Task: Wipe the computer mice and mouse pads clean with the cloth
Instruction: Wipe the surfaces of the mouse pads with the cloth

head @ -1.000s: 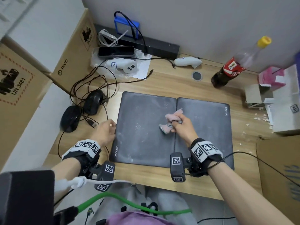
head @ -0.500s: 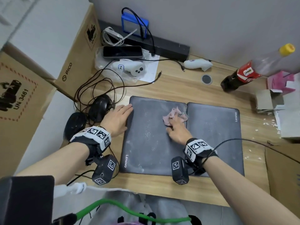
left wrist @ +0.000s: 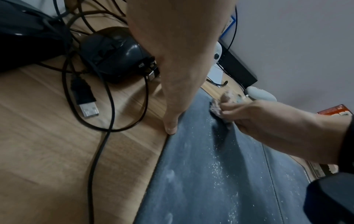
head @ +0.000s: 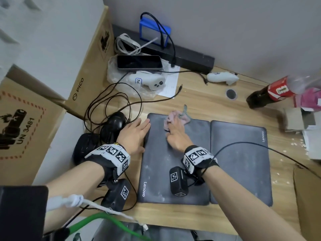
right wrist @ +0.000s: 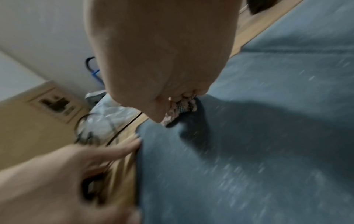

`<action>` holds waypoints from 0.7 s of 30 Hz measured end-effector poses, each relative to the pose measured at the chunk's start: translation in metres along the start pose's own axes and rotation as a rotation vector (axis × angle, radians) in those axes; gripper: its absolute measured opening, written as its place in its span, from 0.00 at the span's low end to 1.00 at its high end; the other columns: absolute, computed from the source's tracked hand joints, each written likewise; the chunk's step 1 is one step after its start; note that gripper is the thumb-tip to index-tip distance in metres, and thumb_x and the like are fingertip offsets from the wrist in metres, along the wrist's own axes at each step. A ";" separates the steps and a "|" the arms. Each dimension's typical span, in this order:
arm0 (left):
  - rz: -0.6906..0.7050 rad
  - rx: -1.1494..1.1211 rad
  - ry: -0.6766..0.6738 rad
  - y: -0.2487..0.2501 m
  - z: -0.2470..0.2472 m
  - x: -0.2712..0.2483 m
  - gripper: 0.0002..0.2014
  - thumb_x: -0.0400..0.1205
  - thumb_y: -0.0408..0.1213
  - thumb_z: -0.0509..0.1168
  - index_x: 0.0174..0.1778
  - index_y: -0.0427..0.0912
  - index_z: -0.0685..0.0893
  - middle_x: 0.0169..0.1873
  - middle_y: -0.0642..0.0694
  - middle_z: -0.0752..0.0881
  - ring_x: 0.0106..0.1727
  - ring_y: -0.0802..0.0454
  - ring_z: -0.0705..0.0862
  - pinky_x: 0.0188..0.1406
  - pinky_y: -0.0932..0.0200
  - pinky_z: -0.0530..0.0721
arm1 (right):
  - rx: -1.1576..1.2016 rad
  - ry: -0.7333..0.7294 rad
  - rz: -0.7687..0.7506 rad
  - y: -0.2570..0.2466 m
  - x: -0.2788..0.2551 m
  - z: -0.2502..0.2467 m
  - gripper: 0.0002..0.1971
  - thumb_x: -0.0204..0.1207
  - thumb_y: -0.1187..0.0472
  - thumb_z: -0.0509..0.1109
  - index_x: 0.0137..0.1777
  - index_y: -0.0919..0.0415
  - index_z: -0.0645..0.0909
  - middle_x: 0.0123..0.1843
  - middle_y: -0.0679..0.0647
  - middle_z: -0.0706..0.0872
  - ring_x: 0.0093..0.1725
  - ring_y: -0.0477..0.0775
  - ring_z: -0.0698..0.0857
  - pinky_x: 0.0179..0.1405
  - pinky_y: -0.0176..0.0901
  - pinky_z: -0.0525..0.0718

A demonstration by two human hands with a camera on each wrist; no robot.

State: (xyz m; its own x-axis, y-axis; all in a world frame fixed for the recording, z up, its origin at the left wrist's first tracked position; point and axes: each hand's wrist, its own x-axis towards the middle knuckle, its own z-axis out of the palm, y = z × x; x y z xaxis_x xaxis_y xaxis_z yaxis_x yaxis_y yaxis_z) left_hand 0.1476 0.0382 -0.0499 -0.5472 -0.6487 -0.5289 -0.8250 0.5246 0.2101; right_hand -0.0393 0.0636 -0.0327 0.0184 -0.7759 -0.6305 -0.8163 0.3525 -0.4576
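Observation:
Two dark grey Lenovo mouse pads lie side by side on the wooden desk, the left pad [head: 165, 174] dusted with white specks and the right pad [head: 239, 162] beside it. My right hand [head: 175, 134] grips a crumpled pink cloth [head: 171, 117] against the far edge of the left pad [left wrist: 210, 181]; in the right wrist view the cloth [right wrist: 182, 109] bunches under curled fingers. My left hand [head: 136, 132] lies flat, fingers straight, on that pad's left edge. Two black wired mice, one [head: 114, 124] nearer the pad and one [head: 85, 146] further left, sit just left of that hand.
Tangled black cables and a USB plug [left wrist: 86, 104] lie around the mice. A phone [head: 139, 62], white controllers [head: 151, 82] and a black bar stand at the back. A cola bottle [head: 271, 94] and small boxes occupy the right, cardboard boxes [head: 27, 122] the left.
My right hand has slid the cloth from the seam between the pads to the far part of the left pad. My left hand moved forward and flattened on the pad's left edge.

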 end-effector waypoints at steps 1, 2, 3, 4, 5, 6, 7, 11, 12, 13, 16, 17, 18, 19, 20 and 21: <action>-0.002 -0.005 0.003 0.000 0.000 0.001 0.51 0.77 0.52 0.74 0.88 0.45 0.48 0.87 0.53 0.45 0.87 0.48 0.48 0.81 0.51 0.58 | -0.029 -0.020 -0.052 -0.009 0.001 0.005 0.31 0.82 0.66 0.55 0.84 0.59 0.51 0.86 0.56 0.34 0.85 0.58 0.36 0.84 0.56 0.42; -0.007 -0.007 0.010 0.000 0.000 0.002 0.51 0.76 0.52 0.75 0.87 0.45 0.49 0.87 0.53 0.47 0.87 0.48 0.49 0.80 0.51 0.60 | -0.058 -0.044 -0.094 -0.017 0.001 0.012 0.29 0.83 0.65 0.55 0.84 0.60 0.54 0.86 0.56 0.35 0.85 0.57 0.38 0.83 0.55 0.42; -0.012 -0.006 0.018 0.001 0.000 0.002 0.51 0.75 0.52 0.75 0.87 0.45 0.50 0.87 0.54 0.48 0.87 0.48 0.50 0.80 0.52 0.62 | -0.095 -0.063 -0.132 -0.020 -0.001 0.018 0.27 0.84 0.64 0.54 0.82 0.61 0.58 0.86 0.56 0.37 0.85 0.56 0.39 0.82 0.54 0.41; -0.018 -0.005 0.021 0.003 -0.001 0.002 0.51 0.75 0.52 0.75 0.87 0.46 0.51 0.87 0.54 0.48 0.86 0.48 0.51 0.79 0.52 0.63 | -0.144 -0.071 -0.172 -0.019 -0.004 0.023 0.24 0.84 0.62 0.54 0.80 0.63 0.63 0.86 0.57 0.39 0.85 0.55 0.40 0.82 0.53 0.40; -0.025 -0.003 0.018 0.003 -0.001 0.002 0.52 0.74 0.52 0.76 0.87 0.46 0.51 0.87 0.54 0.49 0.86 0.48 0.51 0.78 0.52 0.64 | -0.195 -0.070 -0.214 -0.013 -0.008 0.027 0.21 0.85 0.61 0.53 0.76 0.64 0.67 0.87 0.57 0.41 0.85 0.55 0.42 0.82 0.52 0.39; -0.032 0.002 0.010 0.003 -0.001 0.002 0.52 0.74 0.52 0.76 0.87 0.46 0.50 0.87 0.55 0.48 0.86 0.49 0.51 0.78 0.52 0.65 | -0.237 -0.071 -0.244 -0.004 -0.013 0.028 0.18 0.85 0.60 0.52 0.71 0.63 0.71 0.87 0.56 0.45 0.85 0.55 0.45 0.82 0.53 0.40; -0.039 0.005 0.007 0.004 -0.001 0.002 0.53 0.74 0.53 0.76 0.87 0.46 0.50 0.87 0.55 0.48 0.86 0.49 0.51 0.78 0.52 0.65 | -0.261 -0.072 -0.256 0.010 -0.018 0.026 0.15 0.86 0.60 0.52 0.67 0.62 0.74 0.87 0.55 0.48 0.85 0.55 0.47 0.82 0.54 0.40; -0.070 0.005 -0.004 0.008 -0.001 0.001 0.53 0.74 0.53 0.75 0.87 0.47 0.48 0.87 0.57 0.45 0.86 0.50 0.50 0.77 0.53 0.66 | -0.232 0.004 -0.147 0.073 -0.039 -0.002 0.16 0.84 0.63 0.53 0.69 0.58 0.73 0.86 0.53 0.54 0.85 0.55 0.52 0.82 0.54 0.42; -0.077 0.012 -0.004 0.008 0.000 0.001 0.53 0.75 0.53 0.75 0.87 0.47 0.47 0.87 0.57 0.44 0.86 0.50 0.50 0.76 0.53 0.67 | -0.235 0.026 -0.123 0.082 -0.040 -0.009 0.18 0.84 0.62 0.53 0.72 0.58 0.71 0.86 0.53 0.53 0.85 0.55 0.51 0.82 0.53 0.42; -0.083 0.016 -0.003 0.009 0.000 0.001 0.53 0.75 0.52 0.76 0.87 0.46 0.47 0.87 0.56 0.44 0.86 0.49 0.50 0.75 0.53 0.68 | -0.243 0.034 -0.100 0.085 -0.036 -0.015 0.20 0.85 0.62 0.53 0.76 0.58 0.67 0.86 0.54 0.51 0.85 0.56 0.51 0.82 0.52 0.44; -0.102 0.009 -0.016 0.013 0.003 0.003 0.55 0.74 0.49 0.77 0.87 0.46 0.46 0.87 0.56 0.44 0.86 0.49 0.49 0.74 0.52 0.71 | -0.254 0.028 -0.077 0.068 -0.007 -0.011 0.25 0.87 0.57 0.49 0.83 0.63 0.57 0.86 0.60 0.46 0.85 0.58 0.45 0.83 0.50 0.43; -0.109 -0.002 -0.026 0.013 0.002 0.003 0.55 0.74 0.48 0.77 0.87 0.46 0.46 0.87 0.56 0.44 0.86 0.49 0.48 0.74 0.52 0.72 | -0.283 0.033 -0.112 0.057 0.003 -0.005 0.27 0.87 0.55 0.47 0.83 0.64 0.55 0.86 0.62 0.45 0.85 0.59 0.43 0.84 0.52 0.42; -0.114 -0.013 -0.029 0.013 0.002 0.002 0.55 0.73 0.48 0.78 0.87 0.46 0.46 0.87 0.56 0.44 0.86 0.49 0.48 0.74 0.51 0.74 | -0.320 0.026 -0.168 0.045 0.009 0.003 0.28 0.86 0.53 0.45 0.83 0.64 0.55 0.86 0.63 0.44 0.85 0.60 0.43 0.84 0.55 0.42; -0.120 -0.021 -0.027 0.012 0.002 0.001 0.55 0.73 0.47 0.78 0.87 0.46 0.47 0.87 0.57 0.45 0.86 0.49 0.48 0.74 0.50 0.74 | -0.355 -0.002 -0.230 0.036 0.013 0.011 0.28 0.86 0.52 0.43 0.83 0.64 0.55 0.86 0.62 0.43 0.85 0.60 0.42 0.83 0.56 0.43; -0.126 -0.031 -0.018 0.011 0.002 0.001 0.55 0.72 0.47 0.79 0.87 0.47 0.47 0.87 0.58 0.46 0.86 0.50 0.49 0.74 0.49 0.75 | -0.390 -0.044 -0.289 0.029 0.011 0.017 0.28 0.86 0.52 0.43 0.82 0.64 0.57 0.86 0.61 0.42 0.85 0.60 0.42 0.83 0.57 0.43; -0.132 -0.045 -0.015 0.012 0.002 0.002 0.56 0.71 0.47 0.80 0.87 0.48 0.48 0.87 0.59 0.47 0.86 0.51 0.50 0.73 0.48 0.76 | -0.426 -0.087 -0.334 0.026 0.006 0.021 0.26 0.87 0.53 0.45 0.81 0.64 0.60 0.87 0.59 0.42 0.85 0.59 0.43 0.83 0.57 0.43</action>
State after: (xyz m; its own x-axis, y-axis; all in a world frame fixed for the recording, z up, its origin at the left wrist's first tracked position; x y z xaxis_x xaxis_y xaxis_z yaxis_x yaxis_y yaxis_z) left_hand 0.1372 0.0441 -0.0498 -0.4318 -0.7022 -0.5662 -0.8953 0.4100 0.1742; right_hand -0.0477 0.0793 -0.0615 0.3495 -0.7569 -0.5522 -0.9192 -0.1629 -0.3586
